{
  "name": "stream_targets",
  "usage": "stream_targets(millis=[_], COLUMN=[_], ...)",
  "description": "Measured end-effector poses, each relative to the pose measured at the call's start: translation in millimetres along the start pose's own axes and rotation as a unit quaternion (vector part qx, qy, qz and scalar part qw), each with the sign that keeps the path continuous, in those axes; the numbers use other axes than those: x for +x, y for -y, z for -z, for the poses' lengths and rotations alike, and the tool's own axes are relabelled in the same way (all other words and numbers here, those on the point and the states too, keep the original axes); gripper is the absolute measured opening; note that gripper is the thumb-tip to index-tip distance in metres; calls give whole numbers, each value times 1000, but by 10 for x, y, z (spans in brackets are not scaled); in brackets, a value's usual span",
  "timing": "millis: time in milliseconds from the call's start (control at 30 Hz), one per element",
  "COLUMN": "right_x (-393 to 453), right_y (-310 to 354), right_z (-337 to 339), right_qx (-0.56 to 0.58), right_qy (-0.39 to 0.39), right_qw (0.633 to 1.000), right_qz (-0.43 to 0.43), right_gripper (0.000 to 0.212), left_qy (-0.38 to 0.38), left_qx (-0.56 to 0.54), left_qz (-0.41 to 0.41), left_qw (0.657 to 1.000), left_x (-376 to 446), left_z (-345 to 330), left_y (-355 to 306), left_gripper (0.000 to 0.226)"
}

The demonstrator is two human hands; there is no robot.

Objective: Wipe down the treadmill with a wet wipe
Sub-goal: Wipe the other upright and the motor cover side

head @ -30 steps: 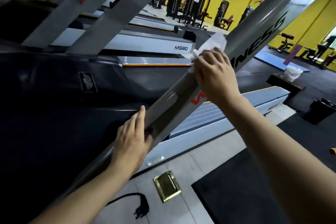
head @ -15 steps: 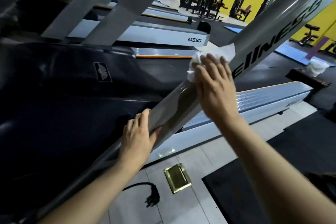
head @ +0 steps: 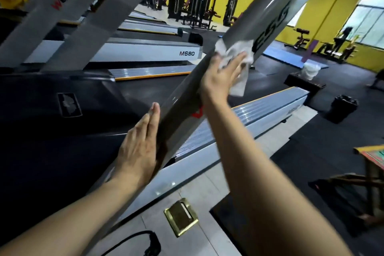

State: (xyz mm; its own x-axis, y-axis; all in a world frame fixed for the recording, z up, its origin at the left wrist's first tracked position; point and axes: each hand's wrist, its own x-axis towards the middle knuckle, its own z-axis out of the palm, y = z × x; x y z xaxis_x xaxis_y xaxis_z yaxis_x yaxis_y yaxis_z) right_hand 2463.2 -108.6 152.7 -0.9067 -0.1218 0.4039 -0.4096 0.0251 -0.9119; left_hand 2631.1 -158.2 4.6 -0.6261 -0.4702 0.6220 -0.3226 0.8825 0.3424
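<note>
A grey slanted treadmill upright [head: 268,12] with dark lettering runs from lower left to upper right. My right hand [head: 220,77] presses a crumpled white wet wipe [head: 239,62] flat against the upright's side, fingers spread and mostly straight; part of the wipe hangs below the hand. My left hand [head: 141,147] rests lower on the same upright with straight fingers laid along its left edge. The treadmill's dark motor cover [head: 52,114] lies to the left, its grey side rail [head: 270,106] to the right.
More treadmills [head: 145,50] stand in a row behind. A brass floor socket [head: 180,216] and a black plug cable [head: 149,245] lie on the tiled floor below. A black bin [head: 342,108], a low stand with a white bag [head: 309,70] and gym machines [head: 191,2] stand farther right.
My right hand slid the wipe farther up the upright. My left hand, which wrapped the post's edge before, now lies flat with straight fingers.
</note>
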Motion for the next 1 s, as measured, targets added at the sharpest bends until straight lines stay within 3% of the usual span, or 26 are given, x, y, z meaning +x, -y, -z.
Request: stream_targets(millis=[100,167,300,400,533,600,667,767,867,1000], right_x=[702,705,-371,-1346,-1215,-663,-230,-41,-335,-1108], right_y=[256,250,-176,-445,-307,-102,38,-90,-366,-713], right_z=[197,212,23,-39,-32,22,99,141,191,103], right_qx=[-9,18,63,97,81,32,7,-97,-301,-360], right_qy=[1,11,57,134,136,90,47,56,58,171], right_qw=[999,999,996,977,970,987,999,975,875,763], right_qz=[-36,-43,-32,-136,-182,-127,0,191,374,509], right_gripper=[76,76,77,84,88,90,88,74,57,43], left_qy=[12,11,-15,-34,-25,-22,-2,20,4,1], left_qx=[-15,-18,-32,-49,-61,-73,-75,-68,-23,12], left_qz=[-9,-7,7,14,25,19,9,25,49,72], left_qw=[1000,1000,999,998,997,997,997,997,999,997], left_x=[-25,-21,-32,-31,-47,-34,-64,-346,-970,-1577], left_z=[-32,-53,-115,-117,-87,-83,-78,-93,-100,-49], left_y=[20,34,48,46,36,60,114,332,596,853], left_gripper=[94,93,87,76,77,75,82,89,71,64])
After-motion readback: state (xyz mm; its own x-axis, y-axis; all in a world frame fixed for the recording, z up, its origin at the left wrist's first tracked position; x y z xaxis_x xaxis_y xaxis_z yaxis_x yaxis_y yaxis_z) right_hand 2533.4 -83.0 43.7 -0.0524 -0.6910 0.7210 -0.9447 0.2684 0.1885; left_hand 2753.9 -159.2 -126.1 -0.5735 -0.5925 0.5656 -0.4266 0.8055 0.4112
